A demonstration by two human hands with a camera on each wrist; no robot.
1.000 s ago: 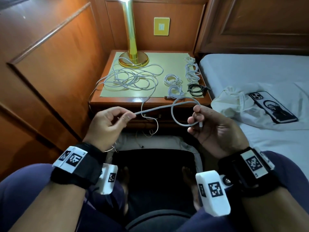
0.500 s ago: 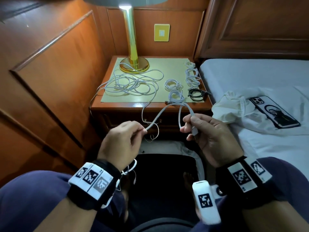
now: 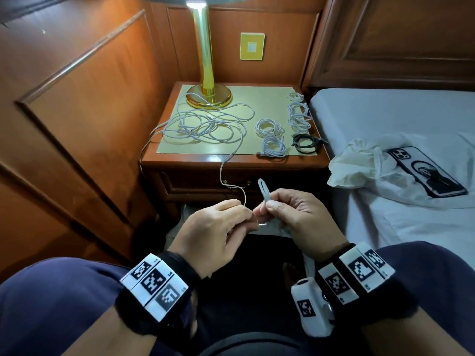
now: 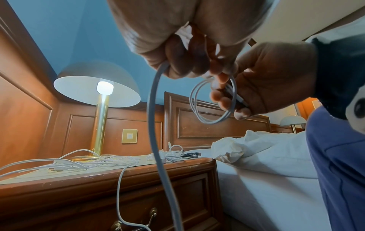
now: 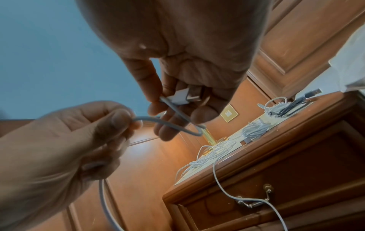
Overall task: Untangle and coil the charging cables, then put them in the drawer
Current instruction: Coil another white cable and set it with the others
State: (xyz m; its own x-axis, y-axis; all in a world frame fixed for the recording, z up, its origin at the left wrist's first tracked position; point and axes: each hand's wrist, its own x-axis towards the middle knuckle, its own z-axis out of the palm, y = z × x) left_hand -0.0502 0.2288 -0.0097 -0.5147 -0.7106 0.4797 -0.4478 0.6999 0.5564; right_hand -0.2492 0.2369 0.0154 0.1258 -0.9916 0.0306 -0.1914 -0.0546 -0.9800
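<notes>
a: while we hold the white cable (image 3: pixel 262 189) over our lap, where does it sit?

b: our right hand (image 3: pixel 295 217) has its fingers curled around a small coil with the usb plug (image 5: pixel 184 95) tucked against the palm. our left hand (image 3: pixel 218 227) pinches the free run between thumb and fingers, just beside the right. the rest trails up across the closed drawer (image 3: pixel 231 183) to the loose tangle (image 3: pixel 205 124) near the tabletop's left edge.

a: so we're only starting this coil?

b: we judge so. four finished bundles (image 3: pixel 273 146) lie toward the tabletop's right edge, and none is in the drawer yet.

a: how do we wind it well?

b: feed a short length with the left, lay each loop the same size as the last, and let the cable roll in the fingers so it doesn't twist. keep the plug pinned so the coil can't spring apart.

a: any risk?

b: the trailing run lies by the drawer handle (image 5: pixel 254 201) and may snag. pulling hard could drag the tangle off the tabletop's front edge, so we draw slack gently.
</notes>
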